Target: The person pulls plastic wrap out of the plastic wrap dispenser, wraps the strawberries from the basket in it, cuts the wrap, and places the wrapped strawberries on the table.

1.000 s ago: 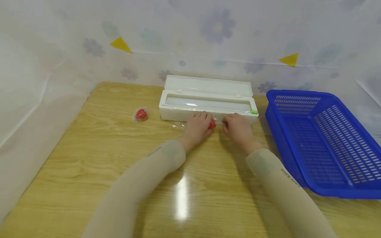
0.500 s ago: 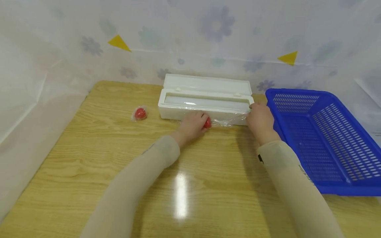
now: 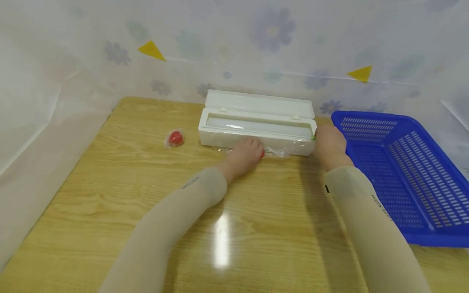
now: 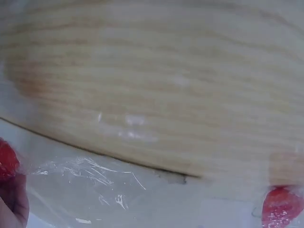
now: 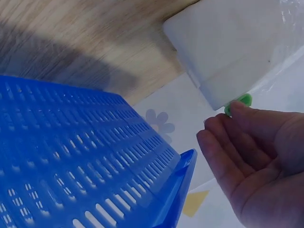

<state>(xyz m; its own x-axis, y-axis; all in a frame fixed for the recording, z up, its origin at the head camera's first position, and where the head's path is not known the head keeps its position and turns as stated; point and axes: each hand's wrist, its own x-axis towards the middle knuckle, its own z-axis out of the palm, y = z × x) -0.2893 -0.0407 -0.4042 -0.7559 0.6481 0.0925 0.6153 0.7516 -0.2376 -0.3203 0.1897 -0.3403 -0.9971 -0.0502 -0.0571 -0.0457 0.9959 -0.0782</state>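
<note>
A white cling film box [image 3: 256, 140] with its lid raised stands at the back of the table, a roll of film [image 3: 260, 125] inside. In front of it my left hand [image 3: 243, 156] holds a small red object [image 4: 7, 161] against clear plastic film [image 4: 95, 185]. Most of that red object is hidden by the fingers. At the box's right end my right hand [image 3: 329, 146] has its thumb on a green slider [image 5: 241, 102], with the other fingers bent loosely below. Another red object [image 3: 176, 138], wrapped in film, lies left of the box.
A blue perforated basket [image 3: 395, 240] stands close to the right hand and forearm. Behind the wooden table [image 3: 110, 195] hangs a flowered sheet [image 3: 234, 40] with two yellow triangles.
My right hand has moved right, from the film beside the red object to the green slider at the box's right end. Film now stretches along the box front. My left hand stays near the red object.
</note>
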